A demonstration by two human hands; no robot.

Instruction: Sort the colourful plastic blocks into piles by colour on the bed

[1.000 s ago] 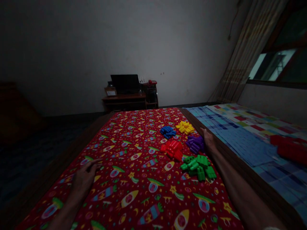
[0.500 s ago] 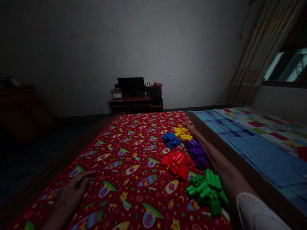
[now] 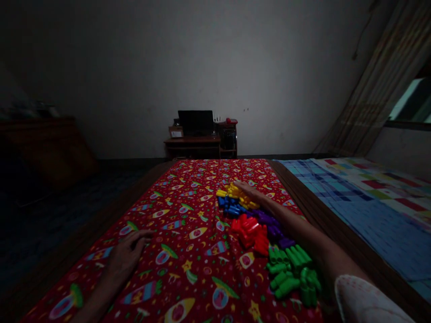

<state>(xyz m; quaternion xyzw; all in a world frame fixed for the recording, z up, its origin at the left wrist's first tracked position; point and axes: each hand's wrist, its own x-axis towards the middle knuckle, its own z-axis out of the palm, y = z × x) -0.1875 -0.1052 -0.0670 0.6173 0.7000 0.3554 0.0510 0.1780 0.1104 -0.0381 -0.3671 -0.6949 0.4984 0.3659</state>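
My left hand [image 3: 127, 252] rests on the red printed cloth [image 3: 188, 224] at the left, thumb and fingers loosely apart, holding nothing. My right arm reaches along the right side of several heaps of plastic toy blocks. At the far end, my right hand [image 3: 246, 188] lies stretched out against the yellow blocks [image 3: 234, 190], its fingertips partly hidden behind them. Blue blocks [image 3: 232, 208] touch the yellow heap on its near side. Red blocks [image 3: 249, 229] sit closer, with purple blocks [image 3: 271, 224] between them and my forearm. Green blocks [image 3: 292, 271] lie nearest me.
A brown border [image 3: 303, 193] runs beside the cloth. Blue checked bedding [image 3: 319, 190] lies to the right, below a curtain [image 3: 363, 103]. By the far wall stands a desk [image 3: 193, 141] with a monitor [image 3: 195, 122]. A wooden cabinet [image 3: 50, 148] is at the left.
My right hand has swept leftward, shifting the yellow blocks against the blue ones. Purple and blue heaps now sit closer together. The view has turned slightly left; my left hand stays on the cloth.
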